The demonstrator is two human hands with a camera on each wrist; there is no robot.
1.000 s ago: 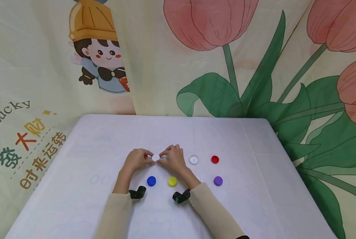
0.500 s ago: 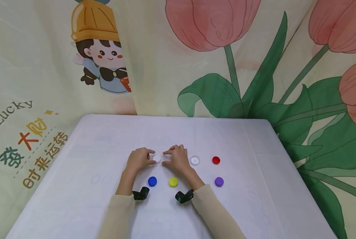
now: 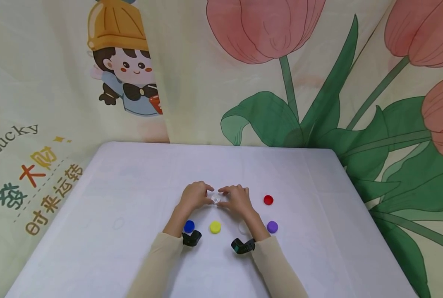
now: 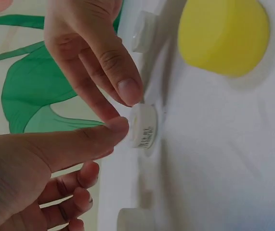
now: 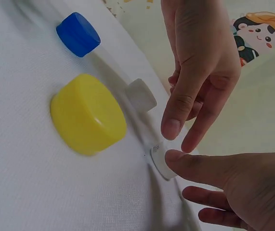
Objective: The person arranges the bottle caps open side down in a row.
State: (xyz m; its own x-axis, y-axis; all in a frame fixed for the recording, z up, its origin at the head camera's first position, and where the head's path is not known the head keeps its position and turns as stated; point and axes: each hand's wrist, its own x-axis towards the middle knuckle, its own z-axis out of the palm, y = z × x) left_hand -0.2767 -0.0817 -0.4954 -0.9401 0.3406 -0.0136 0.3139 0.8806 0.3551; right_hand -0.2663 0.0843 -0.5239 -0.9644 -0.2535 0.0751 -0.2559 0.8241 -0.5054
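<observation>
In the head view my left hand (image 3: 195, 195) and right hand (image 3: 238, 200) stand on either side of a small whitish cap (image 3: 215, 199) on the table. Thumbs and forefingers of both reach toward it with gaps between them; I cannot tell whether any fingertip touches it. Small print shows on the cap's side (image 4: 148, 132) in the left wrist view. A second white cap (image 5: 141, 95) lies beyond the left hand, a third (image 4: 145, 32) beyond the right; the hands cover both in the head view. A yellow cap (image 3: 215, 227) sits closer to the person.
A blue cap (image 3: 189, 226) lies by the left wrist. Purple (image 3: 272, 227) and red (image 3: 268, 200) caps lie right of the right arm. A faint clear ring (image 3: 242, 227) is partly behind that arm. A white cloth covers the table (image 3: 132, 256); a printed curtain (image 3: 191, 82) hangs behind.
Both hands have left the left white cap, which they held between them a second ago, and moved right to the middle whitish cap. The coloured caps have stayed put.
</observation>
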